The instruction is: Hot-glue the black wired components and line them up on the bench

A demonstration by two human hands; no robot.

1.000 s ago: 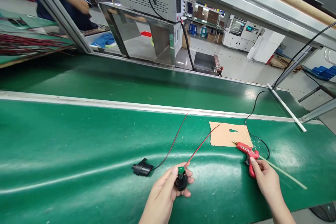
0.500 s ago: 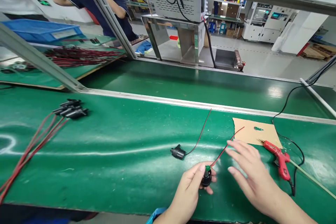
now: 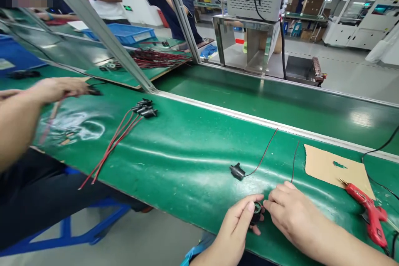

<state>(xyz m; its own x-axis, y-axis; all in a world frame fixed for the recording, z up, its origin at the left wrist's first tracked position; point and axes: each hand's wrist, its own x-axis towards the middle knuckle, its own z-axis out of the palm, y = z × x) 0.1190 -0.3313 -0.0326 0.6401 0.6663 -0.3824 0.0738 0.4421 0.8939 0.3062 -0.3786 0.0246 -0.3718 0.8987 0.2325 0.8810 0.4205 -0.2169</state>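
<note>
Left hand (image 3: 238, 226) closed around a small black round part (image 3: 257, 213), near the front edge of the green surface (image 3: 187, 162) at 6 o'clock. Right hand (image 3: 291, 212) pinching at that same part from 3 o'clock, fingertips touching it. Thin red wire (image 3: 294, 162) running up toward 12 o'clock from the fingers. Another black part with wire (image 3: 237, 171) lying just beyond, at 11 o'clock. Red glue gun (image 3: 369, 212) resting at 3 o'clock, tip on a cardboard sheet (image 3: 327, 166). Bundle of wired parts (image 3: 145, 109) well apart at 10 o'clock, beside a co-worker's arm (image 3: 18, 112).
</note>
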